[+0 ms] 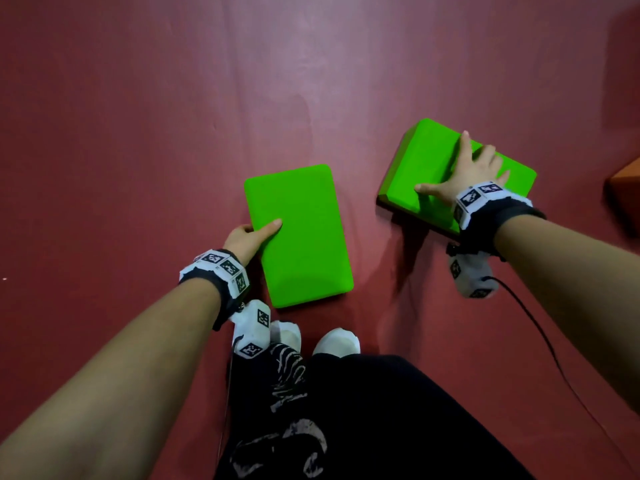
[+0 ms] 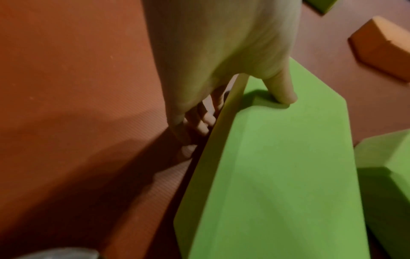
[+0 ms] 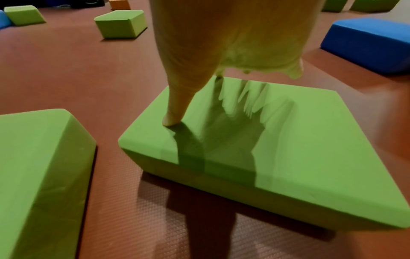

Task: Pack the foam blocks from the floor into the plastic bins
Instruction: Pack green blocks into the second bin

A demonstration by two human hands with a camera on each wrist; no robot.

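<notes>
From the head view, the left hand [image 1: 246, 240] grasps the near green block [image 1: 298, 233] at its long left edge, thumb lying on the top face and the other fingers tucked out of sight below the edge; the right hand [image 1: 465, 171] lies spread on top of the far green block [image 1: 446, 168], fingers straight and fanned, thumb pointing toward the block's near-left corner. Both blocks sit on the red floor mat [image 1: 138, 133], well apart from each other, and no plastic bin shows in any view. The left wrist view confirms the grasp: the thumb [image 2: 280, 91] presses the top face, while the fingers [image 2: 199, 122] curl under the block's side between foam and mat, so that edge looks slightly lifted. The right wrist view shows the thumb tip touching the far block's top and the fingers reaching ahead over it, not wrapped round any edge; beyond the fingertips lie more green blocks [image 3: 121, 23] and a blue block [image 3: 368, 43]. The step in hand appears to be picking up two blocks at once. Next, the right hand probably needs to close over an edge before both blocks can be lifted and carried to a bin.
</notes>
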